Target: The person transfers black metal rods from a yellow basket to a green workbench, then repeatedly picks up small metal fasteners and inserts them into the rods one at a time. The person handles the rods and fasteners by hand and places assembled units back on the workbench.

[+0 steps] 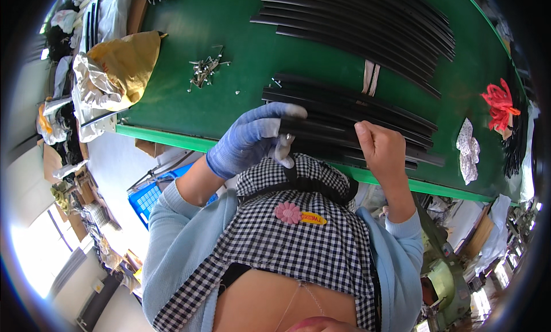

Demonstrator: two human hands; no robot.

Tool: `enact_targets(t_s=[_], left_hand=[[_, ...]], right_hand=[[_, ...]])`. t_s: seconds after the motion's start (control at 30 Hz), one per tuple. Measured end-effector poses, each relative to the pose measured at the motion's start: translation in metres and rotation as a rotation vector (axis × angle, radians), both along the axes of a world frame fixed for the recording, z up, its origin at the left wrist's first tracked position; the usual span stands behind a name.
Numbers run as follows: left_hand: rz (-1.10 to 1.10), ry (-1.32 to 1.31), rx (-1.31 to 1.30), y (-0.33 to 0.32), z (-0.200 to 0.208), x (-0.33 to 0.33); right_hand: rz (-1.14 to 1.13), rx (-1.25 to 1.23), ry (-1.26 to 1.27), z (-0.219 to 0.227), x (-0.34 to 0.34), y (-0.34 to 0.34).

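Note:
My left hand (247, 138), in a blue knitted glove with pale fingertips, is closed around the left end of a black tube (324, 129). A small shiny metal piece shows by its fingers, at the tube's end; its exact kind cannot be made out. Farther along the same tube, my ungloved right hand (383, 153) is wrapped round it with the thumb on top. Several more black tubes (344, 102) lie side by side just beyond my hands. One has a small metal piece (276, 82) beside its left end.
A larger row of black tubes (356, 30) covers the far part of the green table (229, 16). Loose metal fittings (205, 72) lie in a heap left of centre, near a yellow-and-white sack (123, 68). Red ties (498, 105) and a patterned cloth (468, 151) are at right.

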State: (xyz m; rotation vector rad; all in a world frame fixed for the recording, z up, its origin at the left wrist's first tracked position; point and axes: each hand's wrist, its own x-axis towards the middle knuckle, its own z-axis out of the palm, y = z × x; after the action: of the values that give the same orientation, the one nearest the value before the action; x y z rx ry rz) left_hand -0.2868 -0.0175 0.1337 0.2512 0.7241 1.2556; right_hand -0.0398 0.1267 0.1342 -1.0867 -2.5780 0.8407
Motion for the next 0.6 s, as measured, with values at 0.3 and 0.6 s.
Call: enact_targets(t_s=[0.3,0.6], left_hand=[[0.024,1.253,0.518,-0.004,0.015,0.003],[-0.038,0.867,0.441,-0.012,-0.009,-0.004]], right_hand=[[-0.005,-0.447,-0.116,0.009,0.012,0.003],[0.194,-0.453,-0.007,0.01,0.017,0.009]])
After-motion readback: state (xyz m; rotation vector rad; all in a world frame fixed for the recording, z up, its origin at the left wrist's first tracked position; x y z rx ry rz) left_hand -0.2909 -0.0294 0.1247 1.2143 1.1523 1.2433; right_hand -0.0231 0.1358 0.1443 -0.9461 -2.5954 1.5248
